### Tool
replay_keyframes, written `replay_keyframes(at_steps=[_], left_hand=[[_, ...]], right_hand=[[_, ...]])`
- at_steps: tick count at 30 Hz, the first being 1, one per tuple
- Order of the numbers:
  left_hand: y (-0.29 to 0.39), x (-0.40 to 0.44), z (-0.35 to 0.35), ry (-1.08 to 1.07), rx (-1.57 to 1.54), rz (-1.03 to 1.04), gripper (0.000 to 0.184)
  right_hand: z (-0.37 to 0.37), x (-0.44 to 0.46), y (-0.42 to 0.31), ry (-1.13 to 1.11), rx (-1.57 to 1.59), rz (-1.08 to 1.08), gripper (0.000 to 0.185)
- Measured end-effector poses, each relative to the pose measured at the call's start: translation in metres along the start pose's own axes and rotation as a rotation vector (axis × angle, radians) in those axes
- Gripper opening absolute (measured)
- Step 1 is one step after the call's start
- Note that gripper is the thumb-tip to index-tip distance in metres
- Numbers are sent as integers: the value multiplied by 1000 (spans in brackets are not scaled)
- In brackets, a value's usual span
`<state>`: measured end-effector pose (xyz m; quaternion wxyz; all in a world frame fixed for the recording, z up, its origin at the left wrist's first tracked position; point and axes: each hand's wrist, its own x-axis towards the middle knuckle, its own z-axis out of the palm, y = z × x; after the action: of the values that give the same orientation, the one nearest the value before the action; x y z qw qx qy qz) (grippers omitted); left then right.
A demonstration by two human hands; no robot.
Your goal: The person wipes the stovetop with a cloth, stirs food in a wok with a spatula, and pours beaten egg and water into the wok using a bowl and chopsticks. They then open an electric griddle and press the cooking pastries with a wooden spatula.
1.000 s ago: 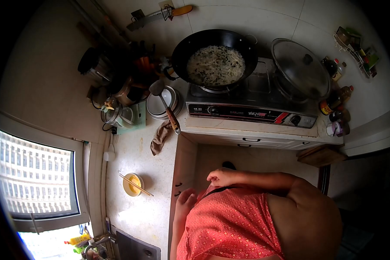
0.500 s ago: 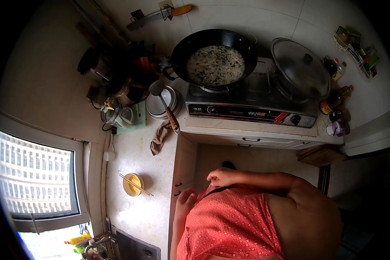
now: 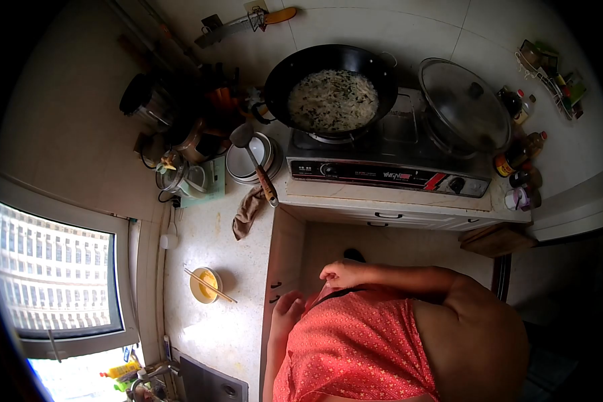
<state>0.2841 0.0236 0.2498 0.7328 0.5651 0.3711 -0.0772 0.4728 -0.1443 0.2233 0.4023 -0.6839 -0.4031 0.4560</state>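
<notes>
My right hand (image 3: 343, 274) is closed in front of my body, its fingertips pinching the edge of the red patterned garment (image 3: 362, 335). Lower and to the left, my left hand (image 3: 287, 309) rests beside the garment with loosely bent fingers and nothing visible in it. A black wok (image 3: 280, 84) with pale, green-flecked food (image 3: 335, 100) stands on the left burner of the gas stove (image 3: 388, 175). On the counter (image 3: 211, 335) sits a bowl (image 3: 198, 293) of yellow liquid with chopsticks (image 3: 211, 287) across its rim. A spatula (image 3: 260, 171) lies over stacked bowls (image 3: 238, 161).
A glass lid (image 3: 459, 100) covers the right burner, with bottles (image 3: 520, 154) beside it. A brown cloth (image 3: 249, 213) lies at the counter edge. The sink (image 3: 211, 385) is at the bottom left, below the window (image 3: 60, 268). A knife (image 3: 231, 30) hangs on the wall.
</notes>
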Motion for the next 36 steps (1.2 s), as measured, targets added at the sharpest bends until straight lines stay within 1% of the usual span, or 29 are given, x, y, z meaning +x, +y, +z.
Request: replay_keyframes(at_steps=[11, 14, 16, 27, 36], left_hand=[[0, 1, -1, -13, 53, 3, 30], [2, 0, 2, -12, 45, -5, 29], [1, 0, 4, 18, -28, 57, 28], [-4, 4, 2, 22, -2, 59, 29], [-1, 2, 6, 22, -11, 60, 30]], right_hand=[[-1, -1, 0, 10, 8, -11, 32], [0, 0, 2, 7, 12, -5, 32], [-1, 0, 1, 7, 4, -9, 31], [-1, 1, 6, 6, -14, -23, 32], [-2, -1, 1, 0, -22, 7, 32]])
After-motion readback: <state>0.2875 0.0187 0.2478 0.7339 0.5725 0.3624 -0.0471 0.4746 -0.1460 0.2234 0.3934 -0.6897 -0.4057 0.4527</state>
